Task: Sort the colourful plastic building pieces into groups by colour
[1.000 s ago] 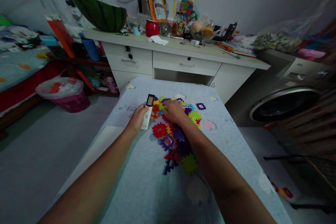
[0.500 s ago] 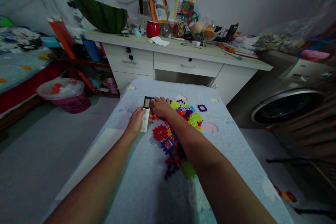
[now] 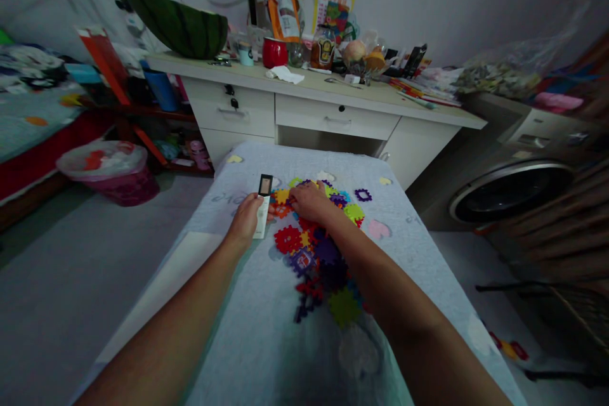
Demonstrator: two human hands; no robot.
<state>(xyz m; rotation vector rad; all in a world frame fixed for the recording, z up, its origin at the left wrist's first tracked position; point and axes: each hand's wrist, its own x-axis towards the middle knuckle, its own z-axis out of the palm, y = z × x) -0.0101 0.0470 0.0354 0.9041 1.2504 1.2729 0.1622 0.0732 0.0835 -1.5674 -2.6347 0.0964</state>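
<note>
My left hand (image 3: 245, 219) is closed around a slim white, card-like object (image 3: 261, 216) with a black-framed window at its top end. It is held upright at the left edge of a pile of colourful plastic interlocking pieces (image 3: 328, 250). Over the upper part of that pile, my right hand (image 3: 311, 201) reaches down with bent fingers. Their tips are among the pieces, so whatever they grip is hidden. Closest to me in the pile are a red gear-shaped piece (image 3: 288, 239), a purple square piece (image 3: 303, 261) and a lime-green piece (image 3: 344, 307).
A pale blue cloth with hearts covers the table (image 3: 238, 330). One purple ring piece (image 3: 363, 195) lies apart on the right. Beyond stands a white desk (image 3: 238, 101) bearing a watermelon half (image 3: 178, 25) and jars. A washing machine (image 3: 509, 171) is at right, a pink bin (image 3: 111, 177) at left.
My right hand has moved right and slightly towards me over the pile, its fingers now more bent, uncovering yellow and orange pieces. My left hand keeps its hold; the view has shifted slightly.
</note>
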